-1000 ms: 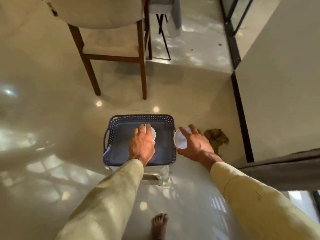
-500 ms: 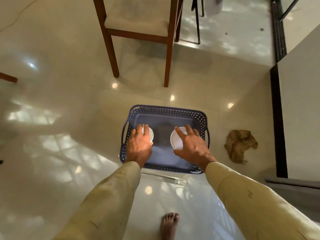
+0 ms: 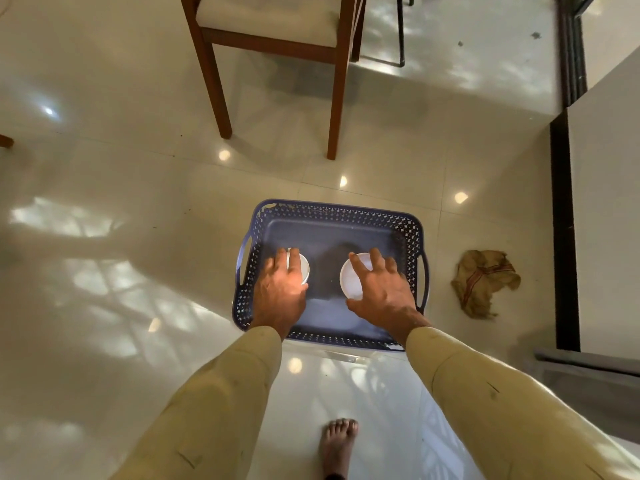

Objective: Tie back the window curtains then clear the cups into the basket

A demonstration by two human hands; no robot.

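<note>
A dark blue perforated basket (image 3: 332,211) stands on the glossy tiled floor below me. My left hand (image 3: 280,289) grips a white cup (image 3: 304,268) from above, inside the basket's left half. My right hand (image 3: 381,289) grips a second white cup (image 3: 350,280) from above, inside the right half. Both cups are upright with their open mouths facing up and are partly covered by my fingers. Whether they touch the basket bottom I cannot tell. No curtains are in view.
A wooden chair (image 3: 277,36) with a cream seat stands just beyond the basket. A crumpled brown cloth (image 3: 481,282) lies on the floor to the basket's right. A wall with dark skirting (image 3: 564,230) runs along the right. My bare foot (image 3: 339,445) is near the bottom.
My right hand has carried its cup from outside the basket's right rim to inside it. My left hand has stayed in the basket with its cup. The view has tilted down and closer.
</note>
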